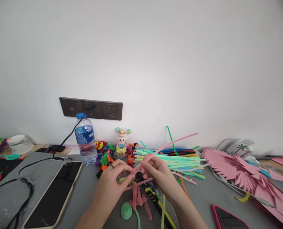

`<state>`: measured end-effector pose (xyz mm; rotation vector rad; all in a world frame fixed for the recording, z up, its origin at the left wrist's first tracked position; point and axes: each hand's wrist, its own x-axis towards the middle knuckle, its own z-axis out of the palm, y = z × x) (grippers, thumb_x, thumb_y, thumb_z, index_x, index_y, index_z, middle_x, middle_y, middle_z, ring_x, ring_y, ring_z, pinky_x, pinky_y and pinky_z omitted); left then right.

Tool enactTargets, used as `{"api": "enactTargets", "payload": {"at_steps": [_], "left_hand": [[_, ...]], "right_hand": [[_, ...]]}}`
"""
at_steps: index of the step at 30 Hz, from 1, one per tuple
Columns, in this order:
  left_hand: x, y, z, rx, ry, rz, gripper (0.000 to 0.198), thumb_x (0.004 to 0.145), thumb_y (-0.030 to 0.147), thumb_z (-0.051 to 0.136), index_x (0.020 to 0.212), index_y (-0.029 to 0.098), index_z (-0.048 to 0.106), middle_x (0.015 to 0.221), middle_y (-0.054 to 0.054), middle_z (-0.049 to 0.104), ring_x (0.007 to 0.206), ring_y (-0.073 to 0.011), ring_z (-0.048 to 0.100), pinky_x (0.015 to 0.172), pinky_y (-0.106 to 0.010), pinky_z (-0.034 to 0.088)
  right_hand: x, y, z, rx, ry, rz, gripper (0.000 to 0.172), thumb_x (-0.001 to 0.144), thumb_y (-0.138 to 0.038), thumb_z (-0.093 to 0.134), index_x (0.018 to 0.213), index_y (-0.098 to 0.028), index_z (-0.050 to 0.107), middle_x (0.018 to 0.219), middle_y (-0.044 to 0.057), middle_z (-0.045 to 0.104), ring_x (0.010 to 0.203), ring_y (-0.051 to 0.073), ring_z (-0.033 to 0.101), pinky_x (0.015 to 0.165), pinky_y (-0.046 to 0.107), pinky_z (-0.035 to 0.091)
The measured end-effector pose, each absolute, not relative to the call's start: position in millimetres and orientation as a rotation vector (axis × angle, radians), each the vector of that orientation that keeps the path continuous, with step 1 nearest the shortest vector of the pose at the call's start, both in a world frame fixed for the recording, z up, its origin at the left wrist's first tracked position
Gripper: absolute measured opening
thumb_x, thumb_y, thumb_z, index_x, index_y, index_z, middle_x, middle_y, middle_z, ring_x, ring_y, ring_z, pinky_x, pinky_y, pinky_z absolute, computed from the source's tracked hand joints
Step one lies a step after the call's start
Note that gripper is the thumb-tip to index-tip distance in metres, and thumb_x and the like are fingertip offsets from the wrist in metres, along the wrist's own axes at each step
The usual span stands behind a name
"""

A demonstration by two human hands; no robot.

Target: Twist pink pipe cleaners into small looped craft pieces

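Between my two hands runs a pink pipe cleaner (pixel 173 141), its long free end pointing up to the right. The fingertips of my left hand (pixel 111 181) pinch it at its lower left part. My right hand (pixel 158 175) grips it a little farther along between thumb and fingers. Below the hands lie several bent pink pipe cleaner pieces (pixel 138 195) and a light green coil (pixel 126 210) with a tail. Black and yellow handled pliers (pixel 155 200) rest under my right hand, their head partly covered.
A bundle of coloured pipe cleaners (pixel 179 162) lies behind my right hand. Along the wall stand a water bottle (pixel 86 140) and a small figurine (pixel 121 143). A phone (pixel 54 194) with a cable lies left; pink folded paper (pixel 237 171) and a red-edged phone (pixel 229 218) lie right.
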<state>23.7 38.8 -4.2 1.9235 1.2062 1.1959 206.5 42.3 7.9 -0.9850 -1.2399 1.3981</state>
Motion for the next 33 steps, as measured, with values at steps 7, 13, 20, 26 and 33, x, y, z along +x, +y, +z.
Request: {"api": "enactTargets", "payload": {"at_steps": [7,13,20,26,33], "left_hand": [[23.1,37.6,-6.5,1.926,1.191,1.297,0.006,0.076,0.024,0.068,0.075,0.026,0.073,0.076,-0.003,0.066,0.071,-0.0194,0.064,0.066,-0.026,0.047],[22.2,38.4,-7.6,1.952,1.188,1.348,0.01,0.078,0.023,0.067,0.075,0.026,0.076,0.074,-0.004,0.068,0.071,-0.0202,0.065,0.068,-0.027,0.047],[22.5,38.1,-5.9,2.018,1.219,1.38,0.012,0.079,0.021,0.066,0.071,0.025,0.075,0.069,-0.002,0.066,0.067,-0.0174,0.063,0.063,-0.024,0.045],[24.1,38.2,-0.1,1.784,1.204,1.363,0.012,0.076,0.025,0.067,0.067,0.021,0.072,0.069,-0.003,0.063,0.06,-0.0158,0.058,0.056,-0.023,0.045],[34.3,32.5,2.4,0.979,0.899,1.248,0.024,0.067,0.035,0.078,0.083,0.018,0.069,0.072,-0.001,0.065,0.061,-0.0118,0.056,0.056,-0.021,0.046]], "right_hand": [[202.3,40.8,6.9,-0.897,-1.197,1.453,0.032,0.08,-0.046,0.069,0.078,-0.018,0.052,0.064,-0.002,0.059,0.056,0.011,0.054,0.057,0.024,0.043],[200.5,39.7,9.9,-0.895,-1.183,1.447,0.034,0.078,-0.048,0.07,0.077,-0.019,0.052,0.064,-0.002,0.058,0.056,0.011,0.054,0.057,0.024,0.043],[199.0,39.5,9.7,-0.891,-1.18,1.433,0.034,0.078,-0.046,0.07,0.076,-0.018,0.052,0.064,-0.002,0.059,0.056,0.011,0.055,0.057,0.023,0.043],[200.3,38.5,12.1,-0.892,-1.167,1.429,0.031,0.078,-0.043,0.072,0.078,-0.018,0.053,0.064,-0.001,0.063,0.056,0.011,0.058,0.056,0.023,0.043],[193.0,34.2,17.4,-0.777,-1.056,1.515,0.029,0.076,-0.039,0.075,0.073,-0.019,0.054,0.068,0.001,0.067,0.06,0.013,0.063,0.059,0.024,0.047]]}}
